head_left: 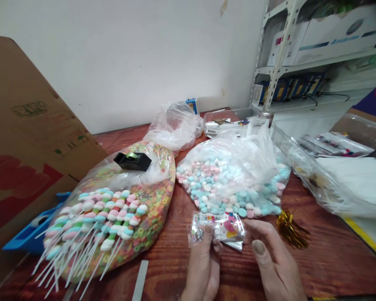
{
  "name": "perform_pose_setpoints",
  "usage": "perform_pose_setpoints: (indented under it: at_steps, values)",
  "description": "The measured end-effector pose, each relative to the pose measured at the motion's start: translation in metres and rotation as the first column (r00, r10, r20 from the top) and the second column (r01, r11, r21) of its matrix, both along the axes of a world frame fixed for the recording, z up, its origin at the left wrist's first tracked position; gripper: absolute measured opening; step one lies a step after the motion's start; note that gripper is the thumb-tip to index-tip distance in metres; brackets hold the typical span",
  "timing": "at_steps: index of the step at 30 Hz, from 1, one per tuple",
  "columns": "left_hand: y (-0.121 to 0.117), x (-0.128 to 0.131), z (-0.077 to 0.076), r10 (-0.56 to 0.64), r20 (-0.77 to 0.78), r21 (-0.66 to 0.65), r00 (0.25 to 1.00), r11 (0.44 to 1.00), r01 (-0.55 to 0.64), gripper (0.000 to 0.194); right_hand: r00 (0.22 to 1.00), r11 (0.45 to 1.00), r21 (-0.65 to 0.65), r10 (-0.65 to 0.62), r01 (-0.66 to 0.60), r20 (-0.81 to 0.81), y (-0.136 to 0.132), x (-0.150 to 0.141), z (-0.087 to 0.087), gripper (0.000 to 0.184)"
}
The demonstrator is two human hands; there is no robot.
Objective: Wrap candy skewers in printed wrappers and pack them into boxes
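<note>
Both of my hands hold a small printed clear party bag (221, 228) low in the middle of the head view. My left hand (202, 261) pinches its left end with thumb and fingers. My right hand (271, 257) grips its right side, thumb on top. Just behind the bag lies a plastic bag of pink, blue and white round candies (235, 184). To the left is a large bag of coloured ring candies (150, 196) with twisted marshmallow sticks (97, 217) lying on it.
A black tape dispenser (132, 161) rests on the ring-candy bag. Gold twist ties (290, 230) lie right of my hands. A cardboard box (28, 138) and a blue tray (31, 234) stand left. Clear bins (341, 167) and metal shelving (301, 54) fill the right.
</note>
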State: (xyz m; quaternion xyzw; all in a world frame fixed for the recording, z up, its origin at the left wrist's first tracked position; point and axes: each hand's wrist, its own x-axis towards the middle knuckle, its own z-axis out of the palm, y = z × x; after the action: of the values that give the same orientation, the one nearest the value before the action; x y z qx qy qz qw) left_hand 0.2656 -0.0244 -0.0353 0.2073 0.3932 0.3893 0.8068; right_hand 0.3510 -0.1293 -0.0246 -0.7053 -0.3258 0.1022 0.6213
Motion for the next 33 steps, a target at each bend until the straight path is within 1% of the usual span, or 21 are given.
perform_pose_setpoints:
  at_steps: [1,3,6,9,11,13,16,19,21,23,25,26,28,30,33]
  values:
    - [0.0,0.0,0.0,-0.006,0.007,0.002,1.0,1.0,0.006,0.038,0.996,0.999,0.016,0.027,-0.029,0.081,0.0,0.0,0.0,0.028]
    - [0.0,-0.001,0.001,-0.024,0.004,0.031,1.0,0.999,0.024,0.036,0.974,0.995,0.005,0.097,-0.1,0.205,0.001,0.0,-0.001,0.025]
    - [-0.001,-0.002,0.004,-0.029,-0.036,0.102,0.999,0.994,0.033,0.033,0.949,0.987,-0.039,0.16,-0.155,0.272,0.003,0.0,-0.003,0.024]
    - [0.0,-0.003,0.006,0.005,-0.079,0.147,0.997,0.989,0.006,0.034,0.962,0.995,-0.024,0.103,-0.101,0.251,0.004,-0.002,-0.002,0.022]
    - [0.001,-0.004,0.006,0.023,-0.087,0.146,0.996,0.989,-0.01,0.034,0.972,0.999,-0.003,0.046,-0.046,0.231,0.004,-0.002,0.001,0.021]
    - [0.001,-0.004,0.005,0.029,-0.083,0.135,0.996,0.991,-0.017,0.034,0.972,0.999,0.013,0.029,-0.033,0.234,0.004,-0.002,0.002,0.021]
    - [0.0,-0.005,0.003,0.018,-0.07,0.121,0.997,0.993,-0.009,0.033,0.961,0.997,0.001,0.074,-0.077,0.265,0.004,-0.001,0.001,0.02]
    - [-0.001,-0.004,0.002,-0.002,-0.063,0.131,0.998,0.991,0.01,0.03,0.955,0.996,-0.017,0.09,-0.089,0.282,0.006,0.0,-0.003,0.019]
    - [-0.003,-0.004,0.003,-0.02,-0.073,0.154,0.997,0.988,0.031,0.03,0.95,0.989,-0.039,0.147,-0.141,0.277,0.007,0.0,-0.007,0.02]
    - [-0.003,-0.004,0.005,-0.049,-0.073,0.191,0.996,0.98,0.062,0.033,0.942,0.977,-0.07,0.215,-0.204,0.257,0.008,-0.001,-0.011,0.021]
    - [-0.004,-0.005,0.006,-0.142,-0.058,0.203,0.988,0.968,0.151,0.038,0.937,0.971,-0.087,0.237,-0.222,0.257,0.008,-0.002,-0.015,0.024]
    - [-0.004,-0.006,0.006,-0.203,-0.05,0.187,0.978,0.96,0.209,0.038,0.936,0.973,-0.089,0.229,-0.213,0.267,0.008,-0.002,-0.016,0.025]
    - [-0.003,-0.009,0.004,-0.285,-0.027,0.133,0.958,0.949,0.286,0.032,0.935,0.975,-0.093,0.22,-0.202,0.278,0.007,-0.003,-0.017,0.023]
    - [-0.003,-0.01,0.001,-0.275,-0.006,0.095,0.961,0.957,0.275,0.024,0.939,0.972,-0.11,0.229,-0.207,0.257,0.006,-0.004,-0.017,0.019]
    - [-0.003,-0.009,-0.006,-0.215,0.004,0.091,0.977,0.973,0.214,0.028,0.951,0.969,-0.151,0.224,-0.194,0.214,0.005,-0.005,-0.017,0.024]
